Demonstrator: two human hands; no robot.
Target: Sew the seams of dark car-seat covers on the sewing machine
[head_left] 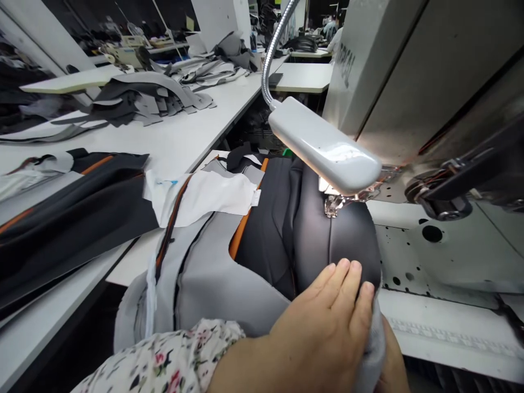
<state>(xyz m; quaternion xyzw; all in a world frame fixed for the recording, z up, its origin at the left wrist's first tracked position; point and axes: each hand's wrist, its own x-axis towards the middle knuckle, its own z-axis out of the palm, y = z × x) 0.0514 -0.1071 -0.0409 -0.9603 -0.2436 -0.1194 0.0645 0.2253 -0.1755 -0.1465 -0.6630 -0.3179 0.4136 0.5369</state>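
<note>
My left hand (323, 327) lies flat on a dark leather-like seat cover (311, 229), fingers stretched out beside a stitched seam. Just beyond the fingertips, the presser foot (331, 207) of a sewing machine (385, 71) rests on that seam. Part of my right hand (391, 363) shows at the cover's right edge, low in the view; its fingers are hidden behind the material. The cover's grey backing (233, 284) folds out to the left, with an orange strip (241, 232) and a white fabric piece (221, 191) on it.
A white lamp (323, 144) on a bendable metal neck hangs over the needle area. On the left table (164, 131) lie another dark cover piece (82, 196) and a pile of grey cut pieces (143, 95). The machine bed (442, 256) extends to the right.
</note>
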